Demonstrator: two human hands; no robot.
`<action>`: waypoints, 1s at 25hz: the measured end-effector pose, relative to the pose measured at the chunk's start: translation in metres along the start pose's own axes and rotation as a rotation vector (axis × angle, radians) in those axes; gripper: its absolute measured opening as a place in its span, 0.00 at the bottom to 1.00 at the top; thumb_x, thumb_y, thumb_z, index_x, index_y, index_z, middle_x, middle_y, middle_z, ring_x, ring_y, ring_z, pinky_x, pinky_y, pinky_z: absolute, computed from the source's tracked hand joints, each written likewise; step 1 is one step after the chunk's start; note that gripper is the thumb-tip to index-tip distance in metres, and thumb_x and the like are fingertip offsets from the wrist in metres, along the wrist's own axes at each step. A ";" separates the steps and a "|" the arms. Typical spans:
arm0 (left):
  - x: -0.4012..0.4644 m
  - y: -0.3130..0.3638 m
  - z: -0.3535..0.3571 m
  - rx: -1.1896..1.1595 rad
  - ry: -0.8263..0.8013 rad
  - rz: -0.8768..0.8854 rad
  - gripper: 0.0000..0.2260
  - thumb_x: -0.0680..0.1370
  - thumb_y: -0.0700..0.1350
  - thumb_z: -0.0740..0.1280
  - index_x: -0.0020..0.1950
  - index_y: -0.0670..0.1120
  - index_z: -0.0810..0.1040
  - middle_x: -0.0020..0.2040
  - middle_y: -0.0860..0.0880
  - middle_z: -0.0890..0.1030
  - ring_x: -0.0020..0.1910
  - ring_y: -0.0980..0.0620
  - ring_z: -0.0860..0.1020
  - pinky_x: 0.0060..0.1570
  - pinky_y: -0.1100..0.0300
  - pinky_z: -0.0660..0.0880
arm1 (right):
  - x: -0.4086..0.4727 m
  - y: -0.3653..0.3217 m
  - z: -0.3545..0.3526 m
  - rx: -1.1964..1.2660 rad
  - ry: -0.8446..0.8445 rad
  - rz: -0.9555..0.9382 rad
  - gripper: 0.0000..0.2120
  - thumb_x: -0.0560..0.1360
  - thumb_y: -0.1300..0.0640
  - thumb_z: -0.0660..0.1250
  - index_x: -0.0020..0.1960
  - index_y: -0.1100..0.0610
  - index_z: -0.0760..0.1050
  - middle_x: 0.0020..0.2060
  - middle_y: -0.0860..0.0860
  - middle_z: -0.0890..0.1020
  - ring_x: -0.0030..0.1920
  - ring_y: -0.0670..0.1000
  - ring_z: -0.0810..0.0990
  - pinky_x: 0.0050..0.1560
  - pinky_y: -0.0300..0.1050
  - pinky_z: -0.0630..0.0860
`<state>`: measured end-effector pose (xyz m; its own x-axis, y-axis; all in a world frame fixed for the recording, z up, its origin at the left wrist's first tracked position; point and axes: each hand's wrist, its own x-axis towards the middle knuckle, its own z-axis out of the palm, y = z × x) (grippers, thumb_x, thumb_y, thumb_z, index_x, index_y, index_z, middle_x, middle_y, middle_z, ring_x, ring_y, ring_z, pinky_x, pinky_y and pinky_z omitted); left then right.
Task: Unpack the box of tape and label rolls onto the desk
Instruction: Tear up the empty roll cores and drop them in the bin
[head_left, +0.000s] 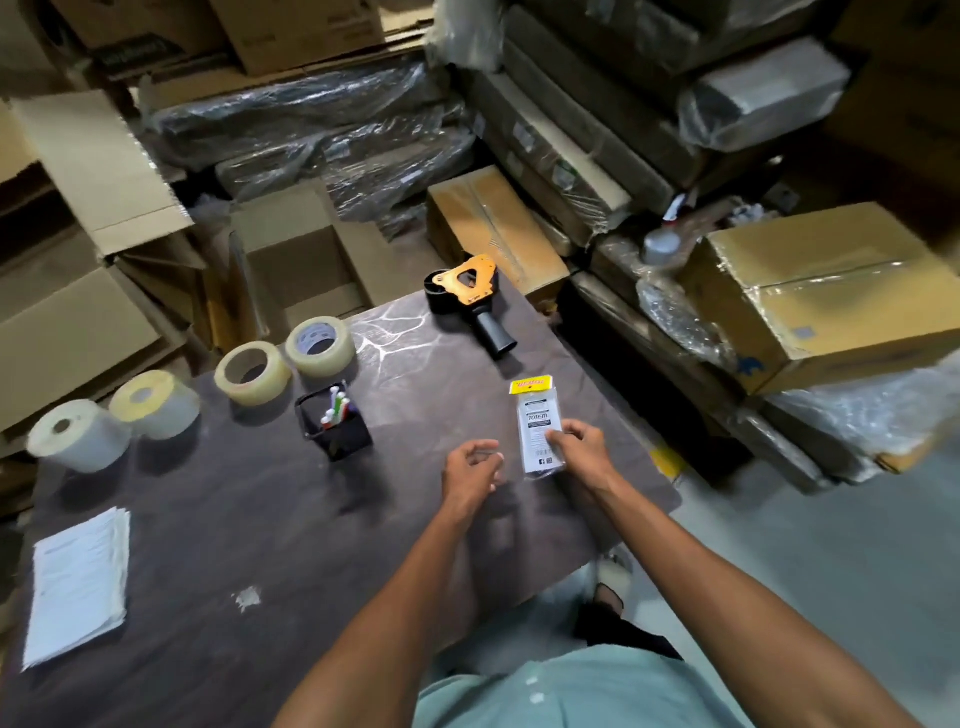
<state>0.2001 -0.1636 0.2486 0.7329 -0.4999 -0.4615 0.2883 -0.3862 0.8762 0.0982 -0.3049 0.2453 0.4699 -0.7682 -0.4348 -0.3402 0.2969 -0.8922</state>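
Note:
On the dark desk two clear tape rolls lie flat near the far left edge. Two white label rolls lie beside them, further left. A small clear packet with a yellow header is pinched at its right edge by my right hand, just above the desk. My left hand hovers to the packet's left with loosely curled fingers, holding nothing. An open cardboard box stands behind the desk.
An orange and black tape dispenser lies at the desk's far edge. A black mesh pen holder stands mid-desk. A stack of white papers lies near left. Wrapped bundles and cardboard boxes crowd the back and right.

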 end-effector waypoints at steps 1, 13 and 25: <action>0.006 0.009 0.016 0.032 -0.027 0.014 0.06 0.76 0.37 0.69 0.52 0.46 0.80 0.38 0.48 0.80 0.29 0.55 0.76 0.30 0.64 0.74 | 0.012 -0.003 -0.016 0.021 0.028 0.010 0.09 0.74 0.67 0.68 0.41 0.55 0.81 0.44 0.58 0.85 0.40 0.53 0.83 0.49 0.52 0.81; 0.121 0.077 0.230 0.613 -0.286 0.306 0.08 0.72 0.41 0.69 0.49 0.48 0.84 0.36 0.56 0.82 0.34 0.65 0.78 0.39 0.73 0.74 | 0.190 0.046 -0.188 0.024 0.251 0.352 0.05 0.70 0.62 0.68 0.36 0.57 0.80 0.39 0.53 0.84 0.40 0.56 0.82 0.46 0.55 0.81; 0.304 -0.023 0.355 1.230 -0.764 -0.116 0.24 0.71 0.56 0.69 0.62 0.43 0.80 0.60 0.40 0.81 0.61 0.43 0.79 0.59 0.54 0.73 | 0.320 0.243 -0.196 -0.271 0.104 0.653 0.10 0.72 0.59 0.70 0.52 0.57 0.85 0.48 0.55 0.86 0.47 0.54 0.84 0.43 0.39 0.78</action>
<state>0.1975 -0.5817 0.0385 0.1287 -0.5513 -0.8243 -0.6660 -0.6640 0.3400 0.0058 -0.5895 -0.0868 0.0256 -0.5360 -0.8439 -0.7223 0.5737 -0.3862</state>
